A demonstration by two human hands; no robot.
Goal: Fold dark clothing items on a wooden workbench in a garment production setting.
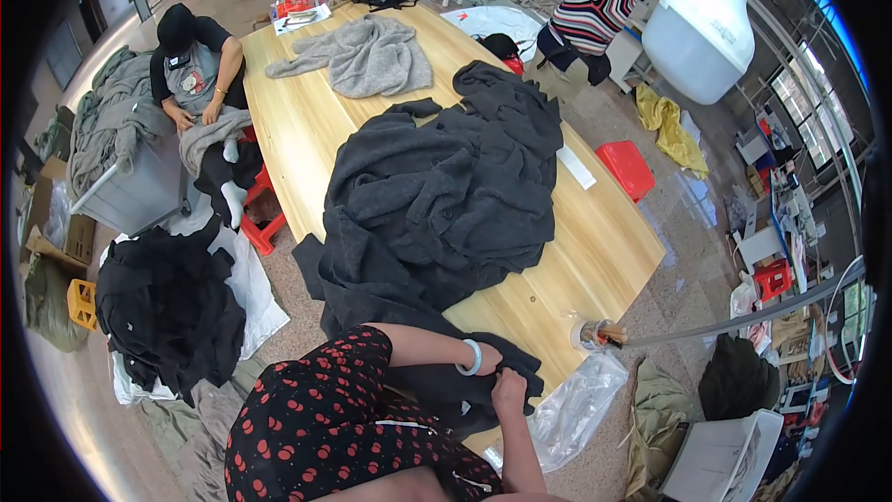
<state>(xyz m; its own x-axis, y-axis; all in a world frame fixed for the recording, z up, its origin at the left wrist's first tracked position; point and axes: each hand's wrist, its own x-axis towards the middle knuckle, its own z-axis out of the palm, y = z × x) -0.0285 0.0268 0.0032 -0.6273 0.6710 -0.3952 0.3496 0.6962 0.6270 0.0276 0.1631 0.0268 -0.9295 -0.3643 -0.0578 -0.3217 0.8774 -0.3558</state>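
At the worktop's (609,246) near edge, between five and six o'clock, a left hand (483,359) wearing a pale bracelet (473,357) and a right hand (509,393) close beside it both pinch dark cloth (437,383) spread there. From the hands, a heap of dark garments (446,191) lies toward twelve o'clock, a jar of sticks (595,335) at two, clear plastic (581,409) at four.

Before me, the bare left forearm (425,347) reaches across the body, its bare left hand (485,359) curled, close to the near edge of the pale wood-grain worktop (576,260). Just beside it, the bare right hand (508,392) bends its fingers, forearm rising behind.
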